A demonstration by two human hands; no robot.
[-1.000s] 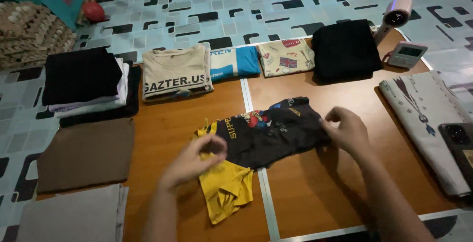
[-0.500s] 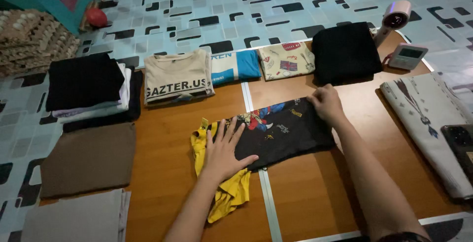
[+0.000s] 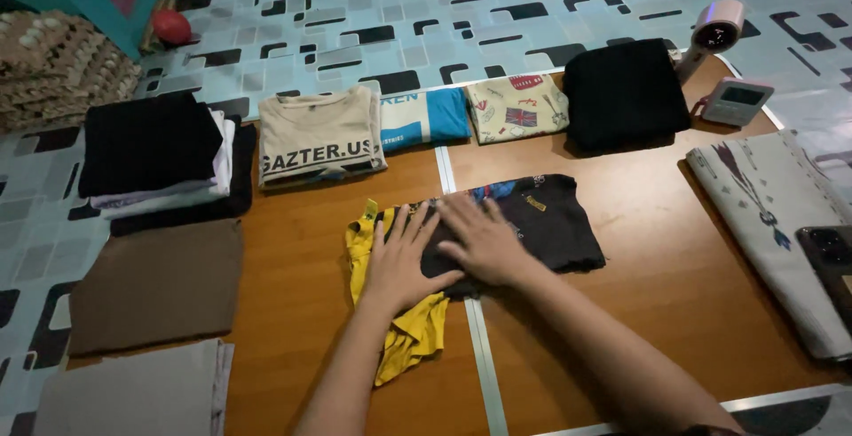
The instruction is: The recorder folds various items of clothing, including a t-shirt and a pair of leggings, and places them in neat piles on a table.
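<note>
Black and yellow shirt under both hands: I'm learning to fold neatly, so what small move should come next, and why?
Probably tuck the loose yellow sleeve in over the body. Both the left hand and right hand lie flat on the black and yellow shirt, which looks smoothed, while that sleeve trails crumpled toward the table's near edge.

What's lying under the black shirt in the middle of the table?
A yellow garment sticks out from under the black shirt at its left end. Both hands, left and right, press flat on the shirt, hiding how far the yellow extends beneath.
</note>
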